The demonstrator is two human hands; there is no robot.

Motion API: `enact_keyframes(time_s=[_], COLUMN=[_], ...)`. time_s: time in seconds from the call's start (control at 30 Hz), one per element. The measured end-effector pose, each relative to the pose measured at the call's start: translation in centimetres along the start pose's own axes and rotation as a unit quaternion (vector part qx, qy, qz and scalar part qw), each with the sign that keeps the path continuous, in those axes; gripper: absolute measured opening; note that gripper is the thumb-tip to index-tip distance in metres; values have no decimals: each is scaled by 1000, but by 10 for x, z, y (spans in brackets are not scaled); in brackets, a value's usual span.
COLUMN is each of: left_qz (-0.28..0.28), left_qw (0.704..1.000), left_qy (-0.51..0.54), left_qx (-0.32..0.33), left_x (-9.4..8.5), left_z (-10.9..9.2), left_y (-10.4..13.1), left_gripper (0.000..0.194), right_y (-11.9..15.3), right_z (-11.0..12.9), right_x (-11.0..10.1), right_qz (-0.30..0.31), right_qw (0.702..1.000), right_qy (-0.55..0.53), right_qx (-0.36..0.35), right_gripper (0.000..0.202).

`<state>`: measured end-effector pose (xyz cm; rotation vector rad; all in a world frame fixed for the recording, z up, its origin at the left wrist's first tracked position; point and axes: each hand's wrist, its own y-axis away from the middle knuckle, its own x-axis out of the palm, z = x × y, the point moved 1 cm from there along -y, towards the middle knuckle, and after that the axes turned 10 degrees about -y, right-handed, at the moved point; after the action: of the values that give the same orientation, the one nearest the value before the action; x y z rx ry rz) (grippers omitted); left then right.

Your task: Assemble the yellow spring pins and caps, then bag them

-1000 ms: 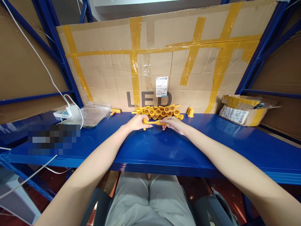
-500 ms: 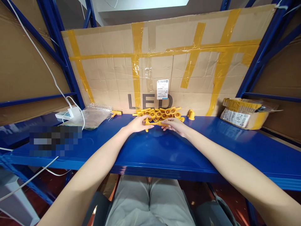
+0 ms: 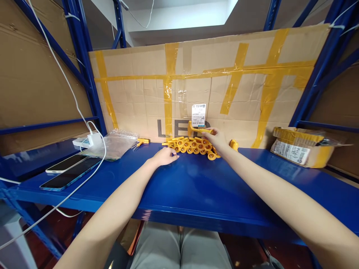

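A yellow T-shaped piece [image 3: 199,129] is raised over a stacked pile of similar yellow pieces [image 3: 196,146]; my right hand [image 3: 217,139] pinches its narrow end. My left hand [image 3: 166,156] rests low on the blue shelf [image 3: 185,183], beside the pile's left front. Its fingers are loosely curled, and whether anything is between them is hidden. Behind the right wrist stand yellow nested pieces [image 3: 233,145]. Another yellow piece [image 3: 143,141] lies to the left of the pile.
At left are a clear plastic bag [image 3: 114,144], two phones [image 3: 73,173], a white charger [image 3: 95,139] and a trailing white cable. An open cardboard box [image 3: 301,147] sits at right. A taped cardboard sheet [image 3: 140,101] stands behind.
My right hand has lifted the yellow piece up above the pile. My left hand no longer touches that piece and is lower on the shelf. The view has tilted up slightly.
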<state>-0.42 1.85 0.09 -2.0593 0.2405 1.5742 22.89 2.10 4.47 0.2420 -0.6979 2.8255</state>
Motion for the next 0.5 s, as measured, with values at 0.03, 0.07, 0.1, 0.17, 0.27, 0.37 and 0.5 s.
enact_keyframes(time_s=[0.03, 0.07, 0.1, 0.17, 0.27, 0.37, 0.5], left_qz=[9, 17, 26, 40, 52, 60, 44], left_qw=[1000, 1000, 1000, 999, 997, 980, 949], left_qy=[6, 9, 11, 8, -41, -133, -158], left_qx=[3, 6, 10, 10, -33, -138, -268], left_x=[0, 0, -1, -2, -8, -15, -20], left_z=[-1, -3, -4, -6, -8, -1, 25], left_y=[0, 1, 1, 3, 5, 6, 8], left_gripper=[30, 30, 29, 27, 22, 17, 30], right_y=[-4, -8, -10, -13, -11, -6, 0], right_z=[-2, -4, -7, -11, -18, -26, -39], right_x=[6, 13, 21, 38, 68, 93, 113], right_qz=[3, 8, 13, 35, 111, 185, 258], right_qw=[1000, 998, 994, 979, 935, 870, 754], right_qy=[22, 51, 86, 166, 276, 392, 552], right_qx=[-19, -40, -63, -113, -192, -235, -245], right_gripper=[24, 25, 26, 28, 31, 37, 39])
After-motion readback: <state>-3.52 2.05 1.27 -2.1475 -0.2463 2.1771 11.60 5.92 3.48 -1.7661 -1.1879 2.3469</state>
